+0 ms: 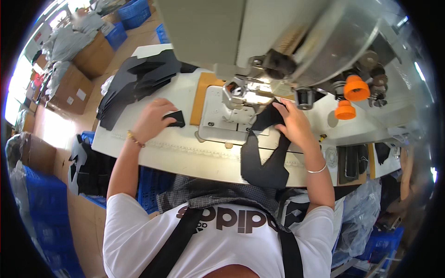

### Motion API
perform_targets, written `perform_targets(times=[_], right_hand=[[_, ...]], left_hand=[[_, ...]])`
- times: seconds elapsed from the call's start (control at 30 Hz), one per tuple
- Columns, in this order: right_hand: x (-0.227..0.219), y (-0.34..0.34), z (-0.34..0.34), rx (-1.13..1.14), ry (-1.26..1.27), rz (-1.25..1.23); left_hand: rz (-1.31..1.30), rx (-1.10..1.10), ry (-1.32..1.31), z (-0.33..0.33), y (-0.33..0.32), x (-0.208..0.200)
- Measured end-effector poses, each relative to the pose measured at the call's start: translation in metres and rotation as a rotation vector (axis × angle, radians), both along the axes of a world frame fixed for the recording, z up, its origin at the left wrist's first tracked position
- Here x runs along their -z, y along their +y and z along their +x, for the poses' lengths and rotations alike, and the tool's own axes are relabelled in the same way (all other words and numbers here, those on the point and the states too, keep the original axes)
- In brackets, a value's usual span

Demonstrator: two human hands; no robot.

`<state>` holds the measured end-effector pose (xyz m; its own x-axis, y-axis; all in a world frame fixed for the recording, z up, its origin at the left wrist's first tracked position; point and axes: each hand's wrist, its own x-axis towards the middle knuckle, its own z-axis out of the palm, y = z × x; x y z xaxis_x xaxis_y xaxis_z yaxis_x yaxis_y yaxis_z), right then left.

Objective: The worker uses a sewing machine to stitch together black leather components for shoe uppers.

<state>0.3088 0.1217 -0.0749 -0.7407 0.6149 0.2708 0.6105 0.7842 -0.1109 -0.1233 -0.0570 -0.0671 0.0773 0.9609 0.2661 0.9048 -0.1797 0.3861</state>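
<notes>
My left hand rests on the white table, its fingers closed on a small black fabric piece. My right hand presses and grips a larger black cut fabric piece at the metal plate beneath the sewing machine's needle area. That piece hangs down over the table's front edge. The grey sewing machine head fills the top of the view.
A stack of black cut pieces lies at the table's far left. Two orange thread cones sit on the right. Cardboard boxes and blue crates stand on the floor to the left, with more black pieces below the table.
</notes>
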Motion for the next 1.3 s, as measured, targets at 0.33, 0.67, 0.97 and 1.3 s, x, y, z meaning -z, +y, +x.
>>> perform_targets(times=[0.33,0.67,0.97,1.3], right_hand=[[-0.03,-0.005,0.002,-0.033,0.02,0.094],[-0.031,-0.069,0.044,0.22,0.282,0.107],[-0.021,-0.107,0.038,0.08,0.558,0.21],[-0.079,-0.121,-0.009,-0.321,0.356,0.457]], left_hand=[[-0.127,-0.002,0.002,0.015,0.001,0.011],[-0.154,0.051,-0.095,0.001,0.001,0.013],[-0.133,0.022,-0.023,0.007,0.001,0.013],[-0.054,-0.054,0.463,0.025,-0.003,0.026]])
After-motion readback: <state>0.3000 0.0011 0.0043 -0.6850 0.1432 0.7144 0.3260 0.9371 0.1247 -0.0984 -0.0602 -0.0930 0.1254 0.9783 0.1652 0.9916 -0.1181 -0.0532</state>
